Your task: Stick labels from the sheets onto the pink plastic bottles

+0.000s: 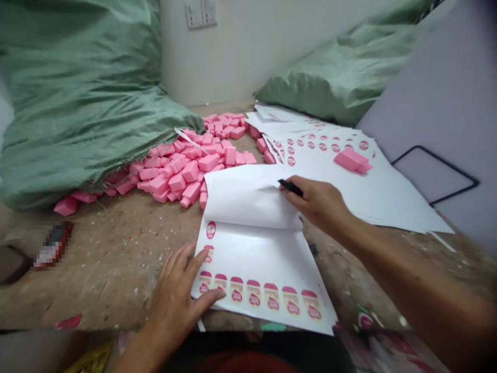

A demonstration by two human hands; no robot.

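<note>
A white sheet of stickers [256, 254] lies before me, with a row of pink-and-cream labels along its near edge and a few more up its left side. Its far part is raised and curled over in a white flap [240, 199]. My left hand [176, 287] rests on the sheet's left edge, fingers spread and thumb over the near row. In my right hand [316, 202], at the flap's right side, the closed fingers hold a slim black tool [291, 187] pointing left. Its exact kind does not show.
Pink plastic bottles [190, 173] are heaped behind the sheet, spilling by a green sack [89, 103]. More sticker sheets [330, 181] lie at right, a pink bottle [352, 161] on them. Another green sack [334, 77] stands behind. The table's near edge [128, 324] runs close to me.
</note>
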